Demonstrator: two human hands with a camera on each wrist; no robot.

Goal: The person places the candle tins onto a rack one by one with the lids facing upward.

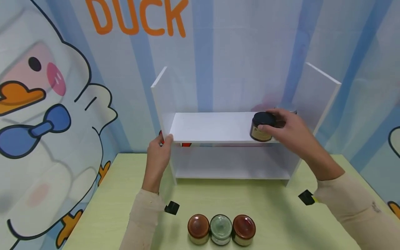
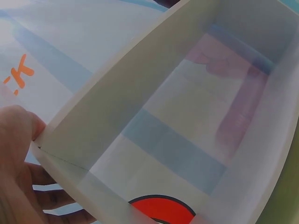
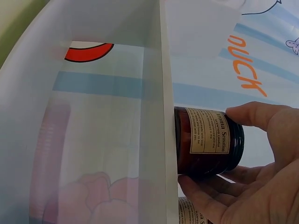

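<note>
**Right hand [image 1: 293, 133] pinched dark jar [image 1: 261, 129] at shelf [image 1: 231, 166]**

Nearest, three jars [image 1: 221, 227] stood in a row on the table [image 1: 125, 180], the green one between two brown. Beyond, the left hand [image 1: 158, 156] gripped the shelf's left side, thumb in front. The right thumb and fingers held the dark jar upright at the upper board's [image 1: 212, 126] front edge, another jar [image 3: 189, 212] just beside it. A duck backdrop [image 1: 234, 52] hung behind.
</note>
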